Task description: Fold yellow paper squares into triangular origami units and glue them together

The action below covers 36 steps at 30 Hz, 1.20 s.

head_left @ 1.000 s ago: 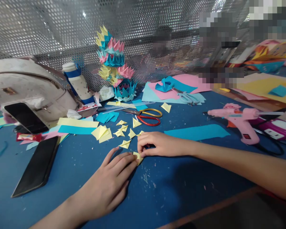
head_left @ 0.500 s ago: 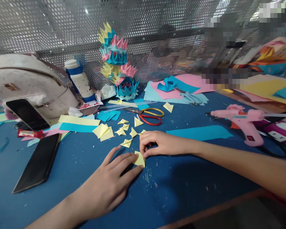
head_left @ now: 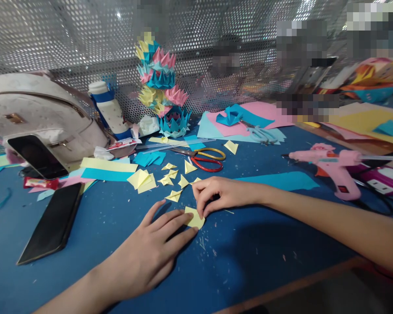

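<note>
**Both hands on a small yellow paper piece at mid-worktop**

The yellow paper piece (head_left: 194, 217) lies flat on the blue worktop (head_left: 249, 261), near the front centre, between the two hands. The left hand (head_left: 150, 253) rests palm down, fingers (head_left: 170, 218) extended and spread, their tips pressing the near-left edge of the piece; nothing is gripped. The right hand (head_left: 221, 194) comes in from the right, fingers curled, with thumb and forefinger pinched on the far-right edge of the same piece.

Just beyond the hands lies a scatter of folded yellow triangles (head_left: 174, 174), and left of them a larger folded yellow sheet (head_left: 140, 179). Scissors with red and yellow handles (head_left: 205, 159) lie behind the triangles. A teal paper strip (head_left: 281, 181) runs behind the right forearm. A pink glue gun (head_left: 334, 168) lies at the right. A dark phone (head_left: 54, 222) lies flat at the left; a second phone (head_left: 37, 157) leans on a white bag (head_left: 39, 113). A stacked tower of pink, yellow and teal folded paper (head_left: 160, 87) stands against the perforated metal screen (head_left: 52, 35) at the back.
</note>
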Tool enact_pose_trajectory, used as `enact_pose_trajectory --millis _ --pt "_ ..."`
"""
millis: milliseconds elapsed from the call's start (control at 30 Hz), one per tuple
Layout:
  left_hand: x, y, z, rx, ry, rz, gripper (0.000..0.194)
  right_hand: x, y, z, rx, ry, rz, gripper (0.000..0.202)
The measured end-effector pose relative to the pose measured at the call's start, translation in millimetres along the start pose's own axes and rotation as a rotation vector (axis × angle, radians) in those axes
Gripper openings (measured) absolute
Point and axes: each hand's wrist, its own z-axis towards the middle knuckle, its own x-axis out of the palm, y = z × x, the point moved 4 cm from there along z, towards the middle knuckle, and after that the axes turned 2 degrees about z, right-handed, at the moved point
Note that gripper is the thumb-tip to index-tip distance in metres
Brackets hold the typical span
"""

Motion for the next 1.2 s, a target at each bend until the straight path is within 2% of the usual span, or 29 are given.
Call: enact_pose_trajectory --millis 133,300,633,967,1200 --pt "0.0 -1 -1 0.0 0.0 -0.012 0.054 -1 -2 0 -0.083 -0.002 0.045 0.03" --pt "-0.3 0 0 -0.003 -0.023 -0.044 0.056 3 -4 1 -0.009 -0.015 -0.021 0.025" --pt "-0.5 0 1 -0.005 -0.038 -0.052 0.065 12 7 3 0.162 -0.102 -0.2 0.009" --pt "-0.5 -2 2 -0.006 -0.033 -0.042 0.067 18 12 4 0.138 -0.13 -0.332 0.012" --pt "-0.6 -3 2 -0.001 -0.071 -0.034 0.063 19 12 3 0.135 -0.134 -0.356 0.013"
